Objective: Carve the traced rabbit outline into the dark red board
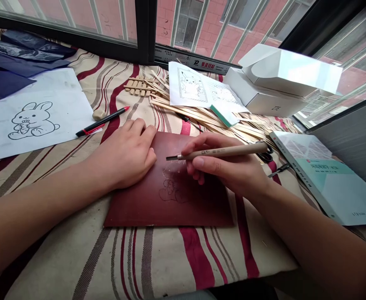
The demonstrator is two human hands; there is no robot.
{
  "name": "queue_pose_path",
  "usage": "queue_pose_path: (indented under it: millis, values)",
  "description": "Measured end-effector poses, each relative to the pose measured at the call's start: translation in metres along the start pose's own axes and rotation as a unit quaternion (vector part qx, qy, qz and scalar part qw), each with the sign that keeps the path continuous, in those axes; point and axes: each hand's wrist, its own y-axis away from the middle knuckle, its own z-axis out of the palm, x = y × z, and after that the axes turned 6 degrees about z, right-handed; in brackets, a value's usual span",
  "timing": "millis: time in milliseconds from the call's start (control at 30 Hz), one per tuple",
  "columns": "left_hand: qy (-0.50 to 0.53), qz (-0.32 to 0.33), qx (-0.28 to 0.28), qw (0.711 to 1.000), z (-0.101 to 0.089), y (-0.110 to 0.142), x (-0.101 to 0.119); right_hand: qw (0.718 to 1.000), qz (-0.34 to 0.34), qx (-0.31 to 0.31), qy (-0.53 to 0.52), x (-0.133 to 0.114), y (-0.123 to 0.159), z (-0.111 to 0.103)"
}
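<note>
A dark red carving sheet (pixel 133 210) lies flat on the striped cloth, bearing the outline of a rabbit; paler lines show around its upper part. My left hand (pixel 131 152) presses on the sheet's upper left part, fingers curled and thumb against the surface. Between the thumb and fingers of my right hand (pixel 232 171) is a wooden-handled carving gouge (pixel 229 151), almost level, with its metal tip pointing left above the drawing. I cannot tell whether the tip touches the sheet. My right fingers hide some of the outline.
A paper with a rabbit drawing (pixel 34 121) lies left, with a black and red pen (pixel 104 121) beside it. Behind the sheet are wooden sticks (pixel 198 116), printed paper (pixel 190 85) and a green-and-white block (pixel 223 116). A white box (pixel 273 100) and book (pixel 332 179) stand right.
</note>
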Motion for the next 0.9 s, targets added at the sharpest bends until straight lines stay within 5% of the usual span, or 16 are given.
queue_pose_path:
  millis: [200,400,700,900]
  values:
    - [0.005,-0.002,0.006,1.0,0.003,0.0,-0.003,0.998,0.016,-0.001,0.066,0.003,0.001,-0.004]
    - [0.0,0.005,0.028,1.0,0.006,0.002,-0.005,0.988,-0.043,0.0,0.148,0.003,0.001,-0.004]
    - [0.029,0.016,0.052,0.998,0.01,0.003,-0.008,0.915,-0.156,-0.009,0.372,-0.002,0.013,-0.004]
    - [0.024,0.004,0.028,0.999,0.004,0.002,-0.003,0.881,-0.221,-0.013,0.419,0.003,0.015,0.004]
